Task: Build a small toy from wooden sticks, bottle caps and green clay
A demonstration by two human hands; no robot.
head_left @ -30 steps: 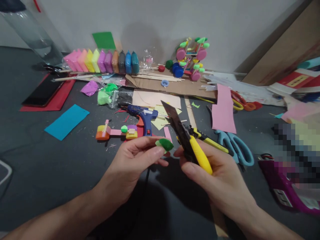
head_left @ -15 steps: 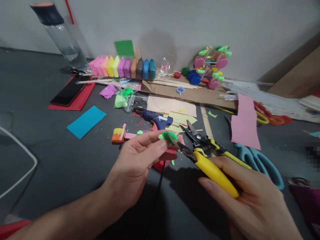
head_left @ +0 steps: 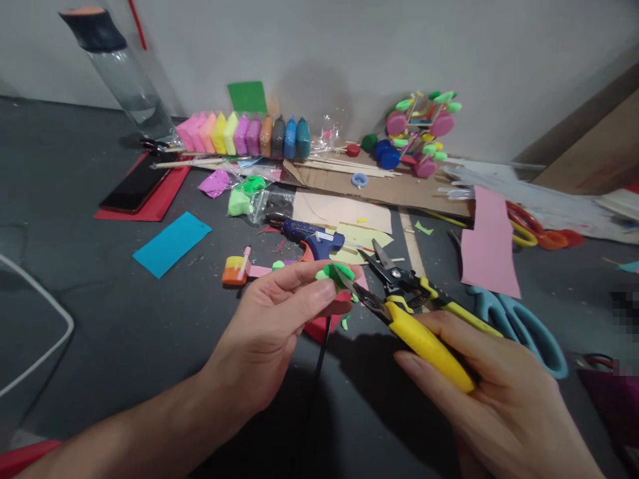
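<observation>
My left hand (head_left: 272, 326) pinches a small green foam piece (head_left: 335, 274) between thumb and fingertips. My right hand (head_left: 492, 386) grips a yellow-handled utility knife (head_left: 424, 342), whose dark blade reaches left and touches the green piece. A tiny green scrap (head_left: 345, 323) lies just below it. Yellow-handled pliers (head_left: 414, 287) lie on the dark table right behind the knife. A blue glue gun (head_left: 312, 237) rests beyond my left fingertips.
A row of coloured clay blocks (head_left: 244, 134) and a stick-and-foam model (head_left: 417, 130) stand by the wall. Teal scissors (head_left: 519, 329), pink paper (head_left: 489, 247), a blue sheet (head_left: 172, 243), a phone (head_left: 134, 186), a bottle (head_left: 124, 73) and a small foam cart (head_left: 239, 269) lie around.
The view shifted right a second ago, then held. My right hand lowered the knife from upright to nearly flat, its blade now against the green piece. A green scrap has dropped.
</observation>
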